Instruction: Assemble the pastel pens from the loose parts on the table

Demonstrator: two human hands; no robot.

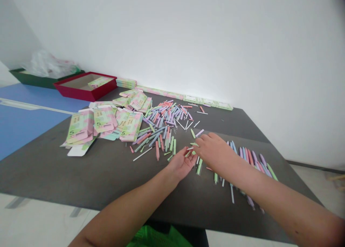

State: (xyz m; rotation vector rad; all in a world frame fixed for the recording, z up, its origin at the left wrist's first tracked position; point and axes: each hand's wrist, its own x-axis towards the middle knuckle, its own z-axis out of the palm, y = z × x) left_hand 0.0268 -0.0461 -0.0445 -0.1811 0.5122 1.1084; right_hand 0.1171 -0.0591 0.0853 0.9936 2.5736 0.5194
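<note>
My left hand (183,164) is palm up over the table, fingers curled, with a thin white pen refill (190,149) at its fingertips. My right hand (208,146) comes over it from the right, its fingers closed at a light green pen part (193,144). The fingertips of both hands almost meet, so the exact grip is partly hidden. Just below them lies a green pen barrel (199,167). Left of the hands spreads a pile of loose pastel pen parts (161,121) and white refills. Under my right forearm runs a row of pastel pens (250,156), partly covered.
Printed cardboard boxes (105,119) lie heaped on the dark table (107,175) at left. More boxes (172,95) line the wall. Farther left stand a red tray (91,94) with boxes and a green tray (35,80) holding clear plastic bags.
</note>
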